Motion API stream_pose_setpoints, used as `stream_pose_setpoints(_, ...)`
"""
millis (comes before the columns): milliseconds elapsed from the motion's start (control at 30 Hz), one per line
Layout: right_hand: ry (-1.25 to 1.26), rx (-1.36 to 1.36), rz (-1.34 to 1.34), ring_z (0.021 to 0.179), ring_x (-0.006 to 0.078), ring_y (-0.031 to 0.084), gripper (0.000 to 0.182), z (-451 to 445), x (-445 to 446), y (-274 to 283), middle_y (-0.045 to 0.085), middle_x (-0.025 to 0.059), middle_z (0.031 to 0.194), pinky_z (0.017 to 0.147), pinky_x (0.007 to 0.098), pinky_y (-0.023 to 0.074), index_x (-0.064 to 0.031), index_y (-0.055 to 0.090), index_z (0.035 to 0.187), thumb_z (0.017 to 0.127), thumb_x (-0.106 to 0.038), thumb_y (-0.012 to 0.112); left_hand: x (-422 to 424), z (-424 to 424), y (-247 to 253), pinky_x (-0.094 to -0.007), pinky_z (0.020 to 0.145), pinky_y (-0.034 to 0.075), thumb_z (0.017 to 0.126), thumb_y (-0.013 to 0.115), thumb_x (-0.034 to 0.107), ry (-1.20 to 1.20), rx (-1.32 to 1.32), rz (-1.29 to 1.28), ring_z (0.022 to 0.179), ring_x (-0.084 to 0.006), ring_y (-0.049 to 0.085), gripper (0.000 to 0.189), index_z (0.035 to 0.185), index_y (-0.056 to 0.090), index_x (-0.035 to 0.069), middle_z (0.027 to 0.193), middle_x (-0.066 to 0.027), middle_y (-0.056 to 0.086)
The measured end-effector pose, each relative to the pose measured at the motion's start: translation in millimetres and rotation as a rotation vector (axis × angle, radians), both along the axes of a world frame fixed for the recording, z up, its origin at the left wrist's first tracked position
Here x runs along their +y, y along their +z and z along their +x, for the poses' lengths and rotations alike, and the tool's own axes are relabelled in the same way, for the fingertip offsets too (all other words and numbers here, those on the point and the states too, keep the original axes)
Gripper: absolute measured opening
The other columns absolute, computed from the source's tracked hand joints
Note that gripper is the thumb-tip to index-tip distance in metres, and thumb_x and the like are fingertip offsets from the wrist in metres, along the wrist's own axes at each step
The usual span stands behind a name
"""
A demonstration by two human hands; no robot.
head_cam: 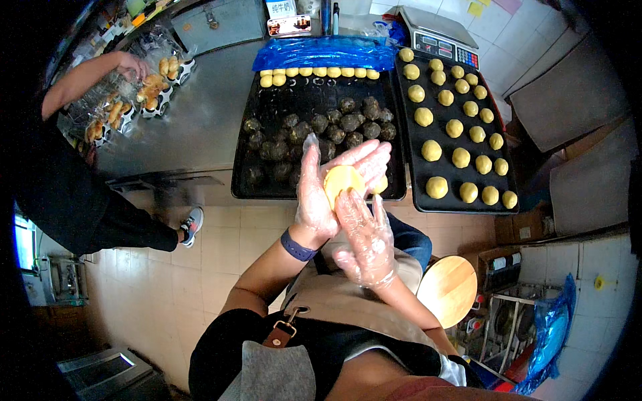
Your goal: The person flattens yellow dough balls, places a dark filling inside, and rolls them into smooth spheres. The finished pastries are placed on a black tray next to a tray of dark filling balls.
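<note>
A flattened round of yellow dough [343, 183] lies on the open palm of my left hand [321, 195], which wears a clear plastic glove. The fingers of my right hand [365, 240], gloved too, touch the round's lower edge. Under and beyond my hands is a black baking tray [239, 165] with many dark filling balls [301, 131] and, at its far side, rows of yellow dough balls [333, 72] beside a blue plastic sheet [323, 52]. One more yellow dough piece [379, 185] shows partly behind my left fingers.
On the right, a second black tray [416, 200] holds rows of round yellow balls; a digital scale [441, 40] stands behind it. At the left, a co-worker's hand [131, 65] is over bagged bread [153, 89] on the steel counter [200, 100]. A round wooden stool [449, 290] stands low right.
</note>
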State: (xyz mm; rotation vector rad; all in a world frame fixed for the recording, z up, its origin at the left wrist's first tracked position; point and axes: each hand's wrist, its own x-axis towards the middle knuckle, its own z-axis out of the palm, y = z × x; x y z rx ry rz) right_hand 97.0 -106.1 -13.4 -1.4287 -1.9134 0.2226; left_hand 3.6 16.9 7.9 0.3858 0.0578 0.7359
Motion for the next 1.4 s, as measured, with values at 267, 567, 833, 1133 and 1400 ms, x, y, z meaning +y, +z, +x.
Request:
stream_pose_setpoints(267, -0.132, 1.382, -0.118, 0.152, 0.0316, 0.027, 0.056, -10, 16, -41, 0.025, 0.0197, 0.165, 0.125, 0.0392, 0.018, 0.002, 0.026, 0.158, 0.112, -0.028, 0.031, -5, 17, -16, -0.0548, 0.124, -0.002, 0.1, 0.018, 0.071, 0.54, 0.816, 1.556, 0.156, -0.0429, 0.003, 0.094, 0.161, 0.017, 0.001, 0.17, -0.0183, 0.011)
stream_pose_setpoints(567, -0.063, 0.331, 0.07, 0.152, 0.0467, 0.021, 0.074, -12, 31, 2, 0.029, 0.0278, 0.162, 0.121, 0.0599, 0.0116, 0.0049, 0.033, 0.155, 0.1, -0.043, 0.044, -28, -6, 0, -0.0402, 0.12, 0.029, 0.107, 0.029, 0.05, 0.229, 0.184, -0.038, 0.139, -0.0231, 0.044, 0.065, 0.145, 0.049, 0.001, 0.15, -0.011, 0.05)
stream_pose_setpoints(833, -0.035, 0.151, 0.005, 0.15, 0.0455, 0.028, 0.073, -25, 21, 8, 0.039, 0.0252, 0.158, 0.12, 0.0642, 0.0069, 0.0049, 0.042, 0.151, 0.099, -0.046, 0.042, -16, -5, -2, -0.0441, 0.124, 0.024, 0.106, 0.023, 0.049, 0.268, 0.104, 0.055, 0.145, -0.0342, 0.039, 0.074, 0.143, 0.046, -0.011, 0.153, -0.0236, 0.045)
stream_pose_setpoints(1133, 0.018, 1.239, -0.039, 0.152, 0.033, 0.027, 0.08, -25, 16, -19, 0.028, 0.0179, 0.165, 0.125, 0.046, 0.0182, 0.0003, 0.024, 0.159, 0.105, -0.058, 0.035, 1, -4, -5, -0.0452, 0.126, 0.013, 0.105, 0.02, 0.056, 0.589, 0.675, 1.213, 0.153, -0.035, 0.026, 0.078, 0.146, 0.048, -0.004, 0.156, -0.0176, 0.045)
stream_pose_setpoints(1400, 1.936, 3.984, 0.304, 0.151, 0.0334, 0.029, 0.077, -6, 17, -51, 0.031, 0.0149, 0.164, 0.123, 0.0474, 0.0215, -0.0048, 0.029, 0.159, 0.103, -0.058, 0.037, -22, 1, -31, -0.04, 0.126, 0.016, 0.107, 0.022, 0.057, 0.532, 0.791, 0.98, 0.154, -0.0352, 0.02, 0.075, 0.158, 0.027, 0.002, 0.165, -0.0186, 0.028)
